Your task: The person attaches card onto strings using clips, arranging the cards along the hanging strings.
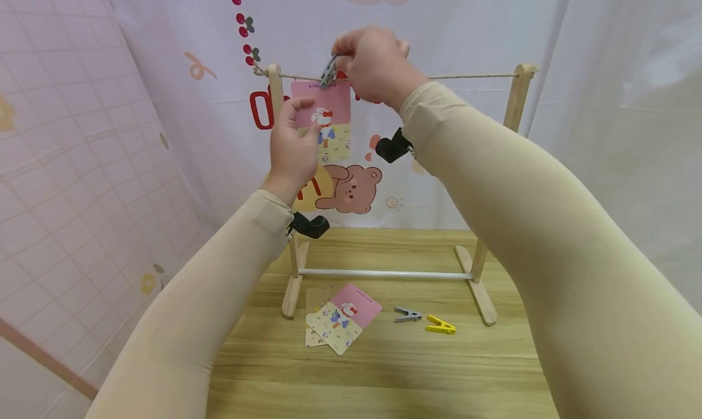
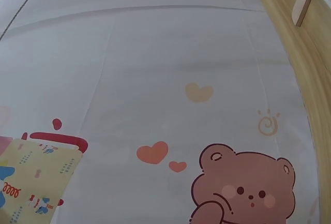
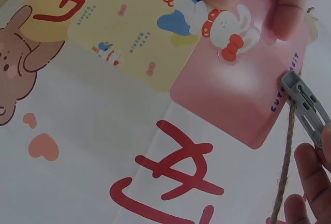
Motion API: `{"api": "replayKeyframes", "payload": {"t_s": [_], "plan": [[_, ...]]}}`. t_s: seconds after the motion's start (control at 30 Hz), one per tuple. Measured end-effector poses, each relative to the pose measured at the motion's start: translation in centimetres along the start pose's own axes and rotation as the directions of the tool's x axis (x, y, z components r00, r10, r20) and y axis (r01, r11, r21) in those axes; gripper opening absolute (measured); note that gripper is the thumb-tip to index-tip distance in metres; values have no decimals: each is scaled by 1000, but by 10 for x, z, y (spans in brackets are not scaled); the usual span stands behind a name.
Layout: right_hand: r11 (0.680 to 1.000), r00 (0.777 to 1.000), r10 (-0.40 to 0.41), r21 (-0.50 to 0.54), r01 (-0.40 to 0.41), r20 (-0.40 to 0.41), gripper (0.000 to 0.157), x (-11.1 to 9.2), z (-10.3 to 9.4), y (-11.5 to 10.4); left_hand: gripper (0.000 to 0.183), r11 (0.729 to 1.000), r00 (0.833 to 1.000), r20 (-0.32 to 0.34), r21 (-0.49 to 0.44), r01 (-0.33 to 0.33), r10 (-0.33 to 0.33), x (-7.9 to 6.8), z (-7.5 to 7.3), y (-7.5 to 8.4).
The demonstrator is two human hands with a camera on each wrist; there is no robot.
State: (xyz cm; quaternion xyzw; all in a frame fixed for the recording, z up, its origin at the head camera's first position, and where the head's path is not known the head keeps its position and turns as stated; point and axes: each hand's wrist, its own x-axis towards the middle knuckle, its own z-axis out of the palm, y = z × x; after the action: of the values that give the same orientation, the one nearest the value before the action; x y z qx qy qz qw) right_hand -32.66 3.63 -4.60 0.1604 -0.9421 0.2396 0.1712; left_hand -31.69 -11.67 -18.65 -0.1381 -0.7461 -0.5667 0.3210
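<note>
A pink and yellow rabbit card (image 1: 336,105) hangs upright at the rope (image 1: 466,76), near the left post. My left hand (image 1: 295,142) holds the card by its left side; thumb and index finger lie over its front. My right hand (image 1: 375,63) pinches the handles of a grey clothespin (image 3: 305,105), whose jaws are over the card's top edge at the rope. In the left wrist view only the card's lower part (image 2: 39,177) shows, and the left hand is out of sight.
Two wooden posts (image 1: 517,105) on feet carry the rope, with a white bar (image 1: 384,274) low between them. On the wooden table (image 1: 384,376) lie another rabbit card (image 1: 362,303) overlapping other cards, a grey clothespin (image 1: 407,315) and a yellow clothespin (image 1: 440,325). A printed cloth (image 1: 439,193) hangs behind.
</note>
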Motion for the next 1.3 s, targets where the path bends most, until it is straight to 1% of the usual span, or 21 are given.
{"api": "replayKeyframes", "payload": {"t_s": [0.17, 0.37, 0.6, 0.73, 0.93, 1.13, 1.3], "plan": [[1000, 1000, 1, 17, -1, 13, 28, 0, 2, 2, 34, 1000, 1000, 2, -4, 7, -7, 0, 1, -1], [1000, 1000, -4, 7, 4, 31, 32, 1, 2, 1, 33, 1000, 1000, 11, -25, -9, 9, 2, 1, 1], [1000, 999, -24, 9, 24, 24, 38, -2, 6, 1, 34, 999, 1000, 16, -47, 19, -18, 2, 2, 2], [998, 998, -59, -11, 59, 1, 44, -4, 9, 4, 34, 999, 1000, 15, -36, 15, -15, 1, 1, 2], [991, 991, -122, -53, 120, -46, 48, -9, 15, 12, 34, 999, 1000, 23, -34, 11, -10, 0, -1, 1], [989, 987, -140, -58, 136, -81, 49, -12, 19, 14, 35, 1000, 1000, 29, -30, 1, 0, -2, -2, 0], [989, 984, -139, -65, 132, -111, 49, -14, 22, 17, 37, 1000, 1000, 25, -19, -13, 13, -2, -1, 0]]}}
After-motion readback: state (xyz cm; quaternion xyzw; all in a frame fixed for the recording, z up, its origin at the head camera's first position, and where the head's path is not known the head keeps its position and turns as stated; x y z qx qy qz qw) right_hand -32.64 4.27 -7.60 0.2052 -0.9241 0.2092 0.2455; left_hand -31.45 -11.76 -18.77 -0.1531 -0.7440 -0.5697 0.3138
